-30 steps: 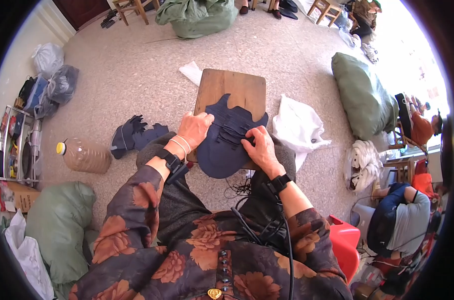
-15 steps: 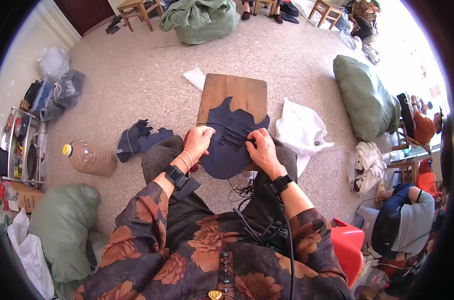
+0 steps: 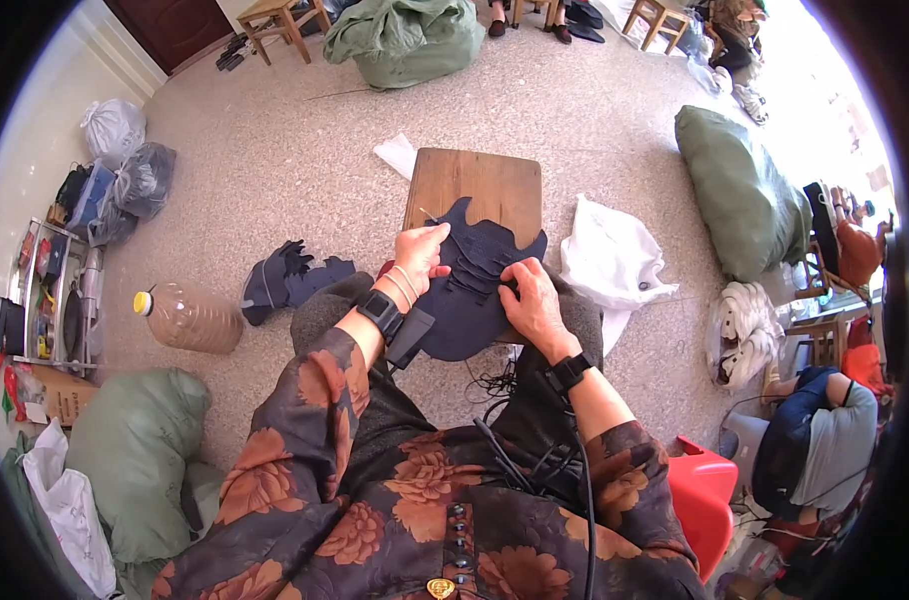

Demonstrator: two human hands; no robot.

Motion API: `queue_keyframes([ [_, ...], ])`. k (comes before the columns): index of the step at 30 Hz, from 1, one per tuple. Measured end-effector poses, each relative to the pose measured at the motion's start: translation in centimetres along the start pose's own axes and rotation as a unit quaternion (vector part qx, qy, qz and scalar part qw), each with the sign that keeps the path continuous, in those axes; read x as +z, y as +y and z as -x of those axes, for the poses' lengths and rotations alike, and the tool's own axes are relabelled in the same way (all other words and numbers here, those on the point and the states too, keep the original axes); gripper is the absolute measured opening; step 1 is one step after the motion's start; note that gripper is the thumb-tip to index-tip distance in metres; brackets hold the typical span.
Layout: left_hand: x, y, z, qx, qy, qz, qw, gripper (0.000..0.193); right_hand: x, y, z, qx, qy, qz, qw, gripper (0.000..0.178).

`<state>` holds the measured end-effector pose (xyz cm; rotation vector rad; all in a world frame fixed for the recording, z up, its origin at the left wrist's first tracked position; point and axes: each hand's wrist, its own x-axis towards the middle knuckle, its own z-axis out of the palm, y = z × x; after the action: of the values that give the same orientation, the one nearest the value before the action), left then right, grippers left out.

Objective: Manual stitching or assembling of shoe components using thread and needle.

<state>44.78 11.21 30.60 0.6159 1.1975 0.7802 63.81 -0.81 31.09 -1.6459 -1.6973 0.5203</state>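
A flat dark-blue shoe upper point(image 3: 465, 325) with cords laced across its middle lies over my lap and the near end of a wooden stool point(image 3: 485, 175). Above its left side, my left hand point(image 3: 418, 258) is closed in a pinch; a thin, needle-like tip pokes out past the fingers, too small to name surely. My right hand point(image 3: 535, 308) is closed at the upper's right edge, fingertips pinching beside the lacing. Whatever lies between those fingertips is hidden. More dark-blue cut pieces point(image 3: 275, 285), tied in a bundle, rest on the floor by my left knee.
A white plastic bag point(image 3: 610, 250) lies right of the stool. To the left stand a yellow-capped plastic jug point(image 3: 190, 318) and a stuffed green sack point(image 3: 140, 460). A red plastic stool point(image 3: 703, 495) is at my right. Another green sack point(image 3: 740, 195) and a seated person point(image 3: 820, 440) are farther right.
My left hand has moved up and right over the upper, its wrist turned, and a thin tip now points upward from it. The right hand stays at the lacing.
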Motion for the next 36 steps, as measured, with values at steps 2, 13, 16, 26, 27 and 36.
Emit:
queue_keyframes([
  [2,-0.1,0.2,-1.0,0.082,0.046,-0.166,0.982,0.031,0.0,-0.2,-0.1,0.005,-0.004,0.0,1.0,0.018],
  [13,1.5,1.4,-2.3,0.178,0.198,-0.403,0.875,0.028,0.0,-0.3,0.0,-0.017,0.014,0.013,1.0,0.018],
  [16,0.9,0.3,-3.1,0.231,0.161,-0.45,0.848,0.013,0.0,-0.4,0.0,-0.02,0.018,0.011,1.0,0.018],
  [26,-1.1,-0.3,-2.1,0.414,0.038,-0.443,0.795,0.009,0.1,-0.2,0.2,-0.038,0.029,0.009,0.999,0.017],
  [27,-1.3,-0.3,-1.9,0.421,0.008,-0.414,0.807,0.009,0.1,-0.2,0.1,-0.037,0.028,0.008,0.999,0.017],
  [36,-2.1,0.3,-0.7,0.43,-0.06,-0.468,0.77,0.01,0.2,-0.5,-0.2,0.01,0.009,-0.013,1.0,0.013],
])
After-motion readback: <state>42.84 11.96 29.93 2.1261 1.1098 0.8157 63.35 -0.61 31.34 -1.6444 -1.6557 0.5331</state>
